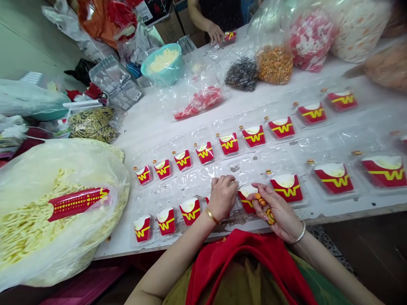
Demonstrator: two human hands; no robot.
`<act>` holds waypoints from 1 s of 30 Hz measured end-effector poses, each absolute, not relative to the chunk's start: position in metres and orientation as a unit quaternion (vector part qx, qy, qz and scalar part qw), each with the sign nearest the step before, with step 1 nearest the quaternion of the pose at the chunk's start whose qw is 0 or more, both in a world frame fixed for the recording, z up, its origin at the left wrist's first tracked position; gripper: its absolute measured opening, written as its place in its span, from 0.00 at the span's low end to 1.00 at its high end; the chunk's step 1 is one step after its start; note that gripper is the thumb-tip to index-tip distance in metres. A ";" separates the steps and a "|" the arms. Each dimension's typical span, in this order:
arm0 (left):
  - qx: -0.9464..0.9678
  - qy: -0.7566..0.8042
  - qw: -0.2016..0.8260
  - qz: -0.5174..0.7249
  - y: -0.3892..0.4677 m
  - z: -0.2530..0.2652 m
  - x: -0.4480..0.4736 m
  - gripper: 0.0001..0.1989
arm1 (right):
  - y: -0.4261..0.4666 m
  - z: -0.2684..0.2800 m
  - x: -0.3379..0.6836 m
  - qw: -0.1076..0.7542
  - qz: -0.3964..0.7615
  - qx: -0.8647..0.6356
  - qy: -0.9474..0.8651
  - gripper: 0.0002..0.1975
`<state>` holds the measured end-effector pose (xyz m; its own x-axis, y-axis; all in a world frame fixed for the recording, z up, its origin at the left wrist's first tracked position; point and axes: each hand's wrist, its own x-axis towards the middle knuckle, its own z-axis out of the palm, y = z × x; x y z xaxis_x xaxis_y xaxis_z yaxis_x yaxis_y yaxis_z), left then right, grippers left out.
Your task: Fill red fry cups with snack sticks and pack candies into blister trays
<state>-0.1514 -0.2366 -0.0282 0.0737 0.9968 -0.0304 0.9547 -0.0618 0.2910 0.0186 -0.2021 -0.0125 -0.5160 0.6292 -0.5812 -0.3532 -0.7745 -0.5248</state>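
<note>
Several toy burgers (270, 217) lie in the curled palm of my right hand (284, 215), whose thumb and forefinger reach left over a red fries box with a yellow W (246, 203). My left hand (223, 194) is closed with its fingertips bent down over a clear plastic tray; what it may pinch is hidden. Another red box is mostly covered by that hand. Beside my right hand, a fries box (288, 190) sits in its clear tray with a toy burger (269, 172) at the tray's corner. Two rows of such trays span the table.
A large bag of pale toy fries (34, 228) with a red scoop (79, 203) stands at left. Behind the rows are a turquoise bowl (163, 72), a bag of red-and-white pieces (203, 101) and a bag of toy burgers (275, 65). A co-worker's hand (215, 34) holds a red box across the table.
</note>
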 end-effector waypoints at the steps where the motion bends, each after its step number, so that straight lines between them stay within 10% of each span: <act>1: 0.726 0.672 0.119 0.082 -0.238 -0.025 -0.152 0.09 | -0.203 -0.013 0.018 0.286 0.850 -0.404 -0.181 0.19; 12: 0.549 0.602 0.439 0.378 -0.280 0.005 -0.154 0.08 | -0.231 -0.010 -0.018 0.163 0.839 -0.429 -0.293 0.24; 22: 0.594 0.757 0.127 0.242 -0.302 -0.006 -0.230 0.04 | -0.234 0.004 -0.048 0.167 0.894 -0.363 -0.204 0.15; 30: 0.691 0.715 0.084 0.069 -0.299 -0.023 -0.236 0.07 | -0.239 -0.011 -0.052 0.158 0.886 -0.367 -0.234 0.15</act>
